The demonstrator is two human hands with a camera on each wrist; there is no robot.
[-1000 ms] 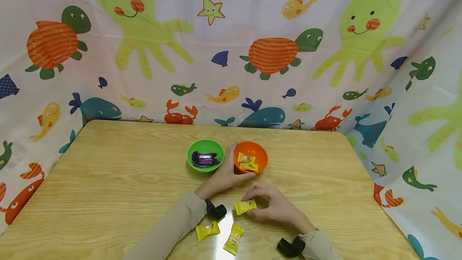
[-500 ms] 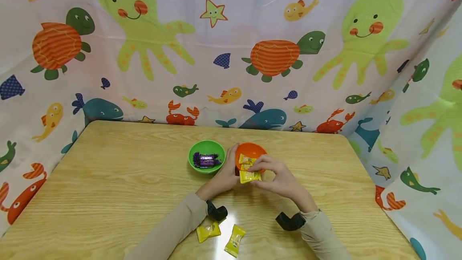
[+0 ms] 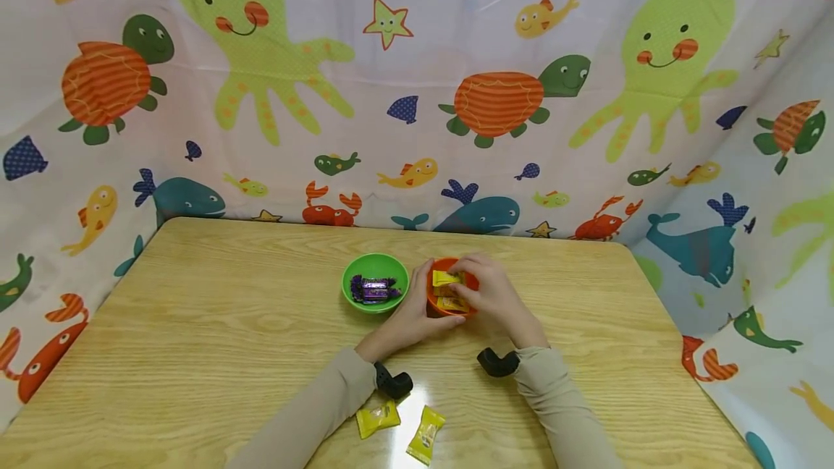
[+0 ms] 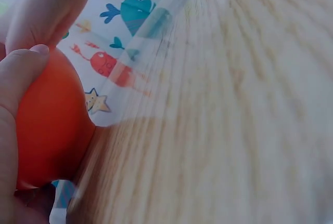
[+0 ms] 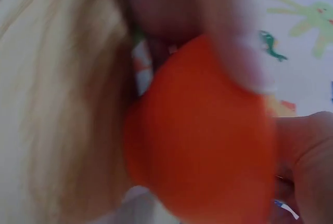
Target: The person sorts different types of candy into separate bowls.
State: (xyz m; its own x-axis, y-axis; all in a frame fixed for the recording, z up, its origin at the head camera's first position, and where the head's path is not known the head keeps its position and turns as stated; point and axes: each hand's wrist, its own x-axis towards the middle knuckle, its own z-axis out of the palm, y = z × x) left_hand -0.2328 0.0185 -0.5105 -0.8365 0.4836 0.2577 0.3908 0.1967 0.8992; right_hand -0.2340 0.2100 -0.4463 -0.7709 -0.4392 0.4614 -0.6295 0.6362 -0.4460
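My left hand [image 3: 412, 313] grips the orange bowl [image 3: 443, 265] from its left, fingers along the far left side and thumb at the near rim. In the left wrist view, that thumb lies against the smooth wall of the orange bowl [image 4: 57, 120]. Over the bowl, my right hand [image 3: 495, 295] pinches a yellow-wrapped candy [image 3: 444, 279] between thumb and fingers. Another yellow candy [image 3: 452, 304] shows below it inside the bowl. The right wrist view is blurred; the outer wall of the orange bowl [image 5: 208, 130] fills its middle and hides the candies.
Left of the orange bowl stands a green bowl [image 3: 376, 263] holding purple-wrapped candies [image 3: 375, 289]. Two yellow candies, a left one [image 3: 378, 418] and a right one [image 3: 426, 434], lie near the front of the wooden table [image 3: 247, 310]. A sea-animal curtain [image 3: 404, 42] rises behind.
My right hand has picked up a yellow candy from the table and carried it up and away into the orange bowl's opening. My left hand has stayed at the bowl.
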